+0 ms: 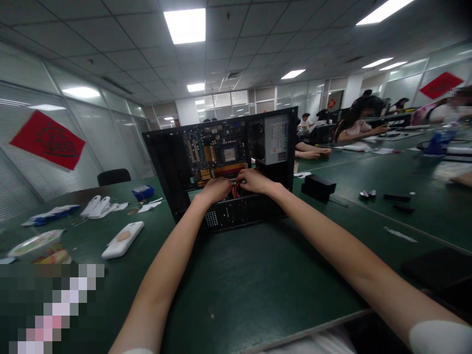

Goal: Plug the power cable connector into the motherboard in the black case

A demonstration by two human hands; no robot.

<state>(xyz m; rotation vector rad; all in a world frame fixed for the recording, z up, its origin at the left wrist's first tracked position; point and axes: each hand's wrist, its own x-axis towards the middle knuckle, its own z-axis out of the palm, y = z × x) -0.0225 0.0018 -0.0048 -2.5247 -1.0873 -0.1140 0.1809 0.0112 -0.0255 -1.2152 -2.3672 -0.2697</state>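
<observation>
Head view: the fingertips of the left hand (pixel 217 189) and right hand (pixel 255 181) nearly meet, bent inward and drawn close to their thumbs, beside a bunch of red and black cables (pixel 236 191). Whether either hand actually grips a cable or plug cannot be told; the fingers hide it. Just above them are the red and yellow memory slots (pixel 230 170) of a motherboard (pixel 199 140), with the processor socket (pixel 229 155) higher up. To the right of the board sits a power supply (pixel 276 140), in the upper corner of the case. All this is inside an open black computer case (pixel 254 209), standing on a green table (pixel 258 280) in front of the person. Farther out, a black box (pixel 319 188) lies right of the case, a white power bank or phone (pixel 123 239) left, and a co-worker's hands (pixel 313 152) rest beyond.
</observation>
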